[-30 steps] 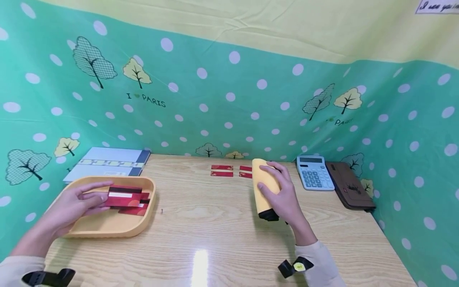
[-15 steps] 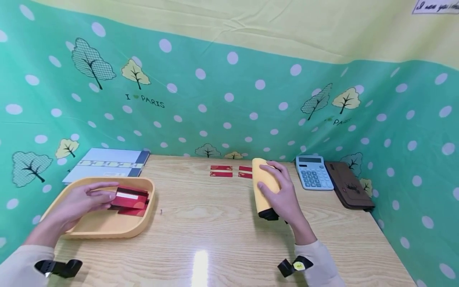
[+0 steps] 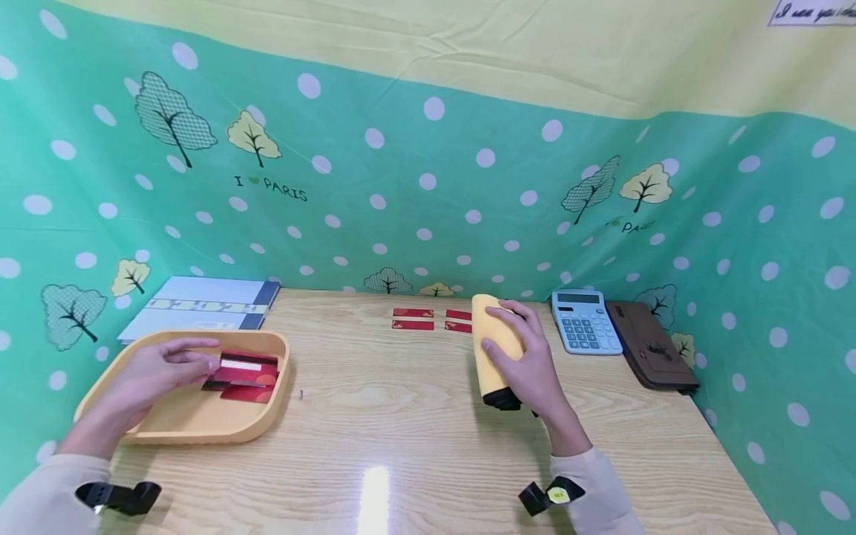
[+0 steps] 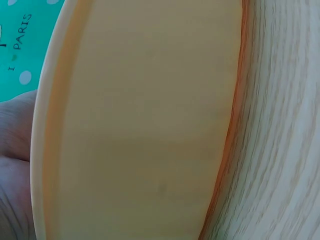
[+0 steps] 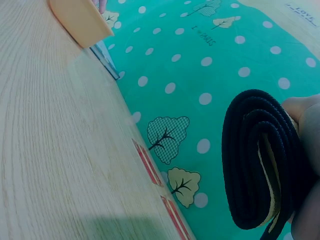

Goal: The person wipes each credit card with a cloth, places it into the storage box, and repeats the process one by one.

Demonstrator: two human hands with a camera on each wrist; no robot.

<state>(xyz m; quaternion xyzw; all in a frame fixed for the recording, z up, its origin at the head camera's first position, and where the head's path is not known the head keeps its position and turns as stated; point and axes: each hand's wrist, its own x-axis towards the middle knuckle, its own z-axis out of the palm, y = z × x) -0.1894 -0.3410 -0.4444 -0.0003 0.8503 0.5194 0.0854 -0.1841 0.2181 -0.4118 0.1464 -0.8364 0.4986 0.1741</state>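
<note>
At lower left, the left hand [image 3: 143, 375] pinches one of three red cards [image 3: 244, 369] in one tray [image 3: 194, 423]. Mid-frame, the right hand [image 3: 528, 364] grips one yellow roll [image 3: 493, 349] on the desk [image 3: 401, 431], beside four red strips [image 3: 428, 318].

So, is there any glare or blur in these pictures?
Head view: a bright glare patch on the table near its front edge, and the backdrop lines bow from lens distortion. Left wrist view: the tray fills the frame, soft and close. Right wrist view: fairly sharp.
</note>
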